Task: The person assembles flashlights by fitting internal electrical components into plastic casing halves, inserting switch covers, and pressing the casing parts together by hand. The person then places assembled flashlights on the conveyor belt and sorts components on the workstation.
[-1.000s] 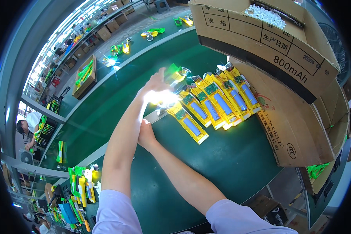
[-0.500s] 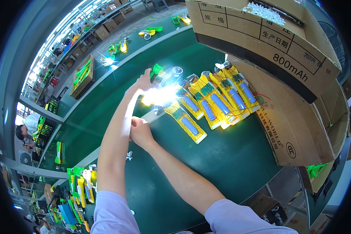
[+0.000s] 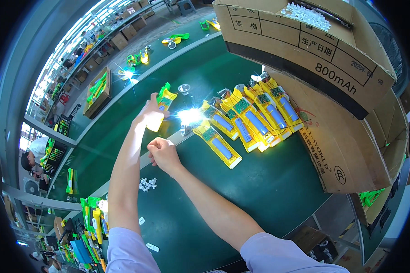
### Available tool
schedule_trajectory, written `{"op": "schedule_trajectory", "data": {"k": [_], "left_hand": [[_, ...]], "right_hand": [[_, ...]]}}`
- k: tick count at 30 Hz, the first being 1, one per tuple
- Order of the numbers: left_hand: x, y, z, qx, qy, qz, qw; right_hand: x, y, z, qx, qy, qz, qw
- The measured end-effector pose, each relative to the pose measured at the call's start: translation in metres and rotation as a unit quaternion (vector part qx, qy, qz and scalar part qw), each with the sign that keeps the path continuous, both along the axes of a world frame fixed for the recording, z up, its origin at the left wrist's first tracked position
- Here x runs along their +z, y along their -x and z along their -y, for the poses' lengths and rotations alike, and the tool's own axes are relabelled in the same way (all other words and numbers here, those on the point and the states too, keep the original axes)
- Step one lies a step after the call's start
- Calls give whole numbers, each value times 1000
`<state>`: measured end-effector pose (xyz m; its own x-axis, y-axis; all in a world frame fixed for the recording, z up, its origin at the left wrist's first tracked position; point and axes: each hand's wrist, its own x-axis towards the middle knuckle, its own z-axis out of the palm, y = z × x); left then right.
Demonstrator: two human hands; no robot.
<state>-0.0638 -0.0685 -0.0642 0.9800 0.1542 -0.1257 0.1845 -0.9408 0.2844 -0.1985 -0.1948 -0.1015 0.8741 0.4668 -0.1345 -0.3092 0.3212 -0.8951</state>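
My left hand is closed around a yellow-and-green flashlight housing over the far green surface. A clear-rimmed reflector cup sits just right of that housing. Fingers curled, my right hand hovers by the metal strip, a small white piece showing at its thumb. Right of both hands, a lit lamp glares and washes out what surrounds it. Open yellow flashlight housings lie side by side, with blue cells, green circuit boards and thin wires. The nearest yellow housing rests a little apart.
Large cardboard boxes stand at the right, the upper holding small clear parts. White plastic bits lie near my left forearm. Yellow and green flashlights crowd the lower left. A box of green parts is at far left.
My left hand has moved left and nearer with the yellow-and-green housing, and the reflector cup has shifted left too. White bits by my forearm now show more. My right hand has barely moved.
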Motion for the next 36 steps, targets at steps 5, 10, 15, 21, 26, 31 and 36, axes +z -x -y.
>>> {"op": "schedule_trajectory", "data": {"k": [5, 10, 15, 21, 26, 31, 36], "left_hand": [[24, 27, -16, -24, 60, 2, 998], [41, 66, -9, -76, 64, -16, 995], [39, 133, 10, 24, 152, 41, 987], [31, 203, 15, 163, 370, 159, 901], [16, 215, 0, 217, 630, 275, 693], [10, 218, -11, 206, 692, 215, 657], [18, 226, -6, 166, 713, 148, 665]], "right_hand": [[-11, -9, -9, -155, -158, -31, 975], [-4, -9, 4, -34, -305, -193, 932], [-3, -2, 3, 28, -266, -129, 955], [3, 10, 0, 60, -214, -79, 972], [-4, 14, -10, 42, -235, -64, 969], [0, 11, -7, 34, -222, -83, 971], [-2, 6, 1, 45, -257, -89, 961]]}}
